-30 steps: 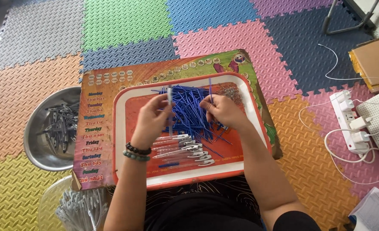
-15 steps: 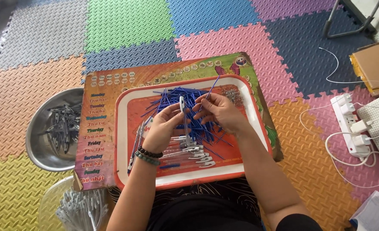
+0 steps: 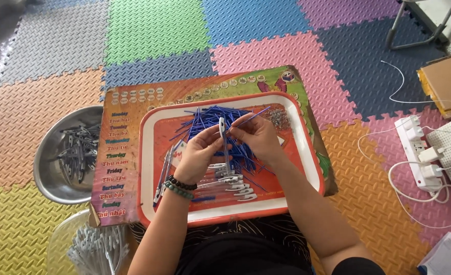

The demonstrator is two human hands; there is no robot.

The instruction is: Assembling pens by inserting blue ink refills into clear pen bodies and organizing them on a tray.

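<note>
Pen barrel (image 3: pixel 222 133): light, stiff, slick plastic; left hand (image 3: pixel 199 154) clamped mid-barrel. Right hand (image 3: pixel 256 136) pinches thin blue refill (image 3: pixel 250 118), bendy, near its end, above tray (image 3: pixel 314 168) centre.

Left hand (image 3: pixel 201 153): holds upright pen barrel (image 3: pixel 222 133)
Right hand (image 3: pixel 256 136): pinches blue refill (image 3: pixel 253 117) at the barrel's tip
Tray (image 3: pixel 307 153): refill pile at far edge

Steel bowl (image 3: pixel 52 168) (dark clips inside), white power strip (image 3: pixel 418 153), cardboard box (image 3: pixel 447 84), foam mats (image 3: pixel 154 28)
</note>
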